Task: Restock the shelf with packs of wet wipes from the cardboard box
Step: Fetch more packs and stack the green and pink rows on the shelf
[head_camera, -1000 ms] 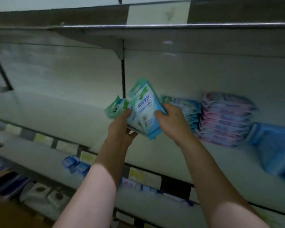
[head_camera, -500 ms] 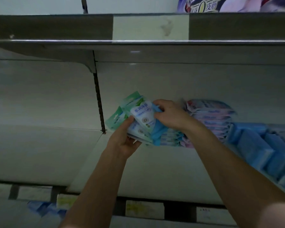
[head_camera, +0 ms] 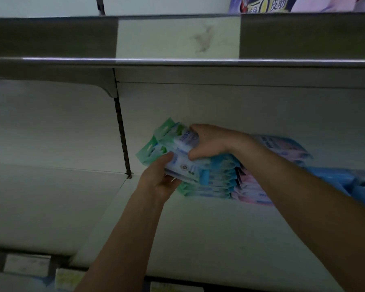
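Note:
Both hands hold a bundle of green-and-blue wet wipe packs [head_camera: 178, 152] over the white shelf [head_camera: 198, 232]. My left hand [head_camera: 158, 180] grips the bundle from below, thumb on its front. My right hand [head_camera: 211, 142] grips the top packs from the right. The bundle sits just above a stack of the same packs [head_camera: 215, 184] lying on the shelf. The cardboard box is out of view.
A stack of pink packs [head_camera: 253, 194] lies right of the green-blue stack, and blue packs [head_camera: 350, 182] lie further right. A slotted upright [head_camera: 121, 131] runs down the back panel. The upper shelf edge [head_camera: 177, 36] hangs above. Price labels [head_camera: 27, 264] line the front edge.
Both hands carried the bundle further in and to the right, up to the stack on the shelf. The view tilted up and closer to the shelf.

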`<state>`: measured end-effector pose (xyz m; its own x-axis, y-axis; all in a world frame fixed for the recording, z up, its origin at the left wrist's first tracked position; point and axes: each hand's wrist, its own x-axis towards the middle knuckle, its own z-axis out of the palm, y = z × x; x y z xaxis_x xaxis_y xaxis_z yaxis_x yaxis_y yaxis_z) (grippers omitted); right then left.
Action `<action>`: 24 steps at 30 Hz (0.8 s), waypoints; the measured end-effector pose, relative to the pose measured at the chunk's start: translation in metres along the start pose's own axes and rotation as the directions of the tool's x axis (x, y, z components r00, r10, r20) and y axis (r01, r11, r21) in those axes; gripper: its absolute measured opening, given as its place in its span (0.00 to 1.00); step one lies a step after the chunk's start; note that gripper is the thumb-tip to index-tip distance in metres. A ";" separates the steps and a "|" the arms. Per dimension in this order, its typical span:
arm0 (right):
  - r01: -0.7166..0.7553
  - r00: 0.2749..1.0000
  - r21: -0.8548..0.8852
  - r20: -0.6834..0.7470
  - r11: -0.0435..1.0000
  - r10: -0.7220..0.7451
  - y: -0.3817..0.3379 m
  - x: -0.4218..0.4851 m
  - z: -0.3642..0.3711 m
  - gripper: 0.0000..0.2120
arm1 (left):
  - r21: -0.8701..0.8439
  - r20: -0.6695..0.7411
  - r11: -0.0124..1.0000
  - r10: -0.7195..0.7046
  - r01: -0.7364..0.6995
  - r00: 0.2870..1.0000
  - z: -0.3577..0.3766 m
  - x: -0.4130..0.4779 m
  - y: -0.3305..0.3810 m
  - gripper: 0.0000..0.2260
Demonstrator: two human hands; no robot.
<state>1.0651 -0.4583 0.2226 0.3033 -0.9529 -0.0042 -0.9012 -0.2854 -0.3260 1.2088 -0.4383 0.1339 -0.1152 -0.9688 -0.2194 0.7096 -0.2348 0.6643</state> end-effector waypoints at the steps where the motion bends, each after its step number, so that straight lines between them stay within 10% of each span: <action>1: 0.008 1.000 -0.030 -0.003 1.000 -0.008 0.003 0.003 -0.004 0.27 | -0.014 0.000 1.000 0.017 -0.017 1.000 -0.001 0.001 0.002 0.06; 7: 0.006 1.000 -0.114 0.013 0.993 -0.004 0.029 0.018 -0.012 0.32 | -0.074 -0.073 0.990 0.114 -0.119 0.991 -0.018 0.009 0.021 0.17; 24: 0.015 0.999 -0.247 0.038 0.969 -0.006 0.051 0.022 0.012 0.32 | -0.138 -0.064 0.976 0.162 -0.169 0.985 0.000 -0.002 0.037 0.07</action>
<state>1.0297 -0.4926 0.1945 0.3198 -0.9467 -0.0380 -0.9452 -0.3159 -0.0828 1.2357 -0.4451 0.1590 0.0461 -0.9869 -0.1546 0.8077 -0.0543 0.5871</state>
